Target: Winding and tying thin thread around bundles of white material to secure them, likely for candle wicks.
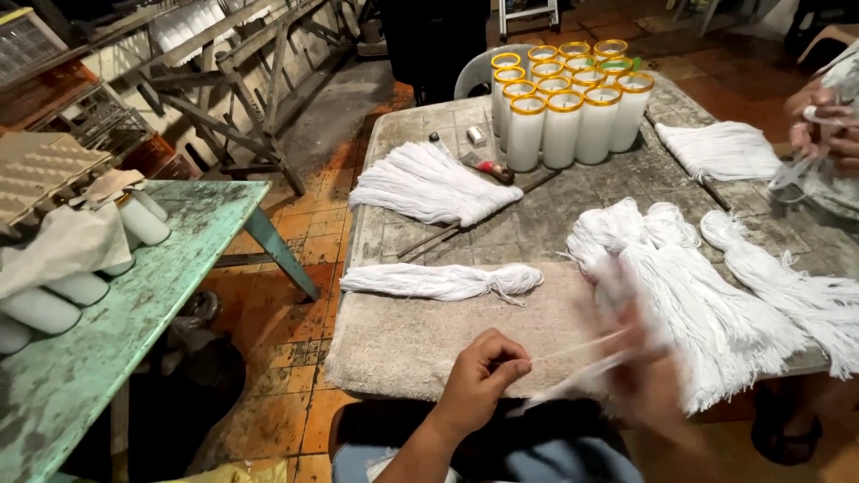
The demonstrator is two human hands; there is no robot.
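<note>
My left hand (481,376) is pinched shut on the end of a thin white wick string (573,346) near the front edge of the grey stone table (420,340). My right hand (640,358) is blurred by motion at the other end of the string, in front of a big bundle of white wicks (689,286). Whether it grips the string is unclear. A tied wick bundle (443,281) lies just beyond my left hand.
Tall white glass candles with yellow rims (573,107) stand at the table's far side, near a fanned wick bundle (429,186) and a small tool (490,167). Another person's hands (819,121) work at the right. A green table (107,322) with lying candles stands at the left.
</note>
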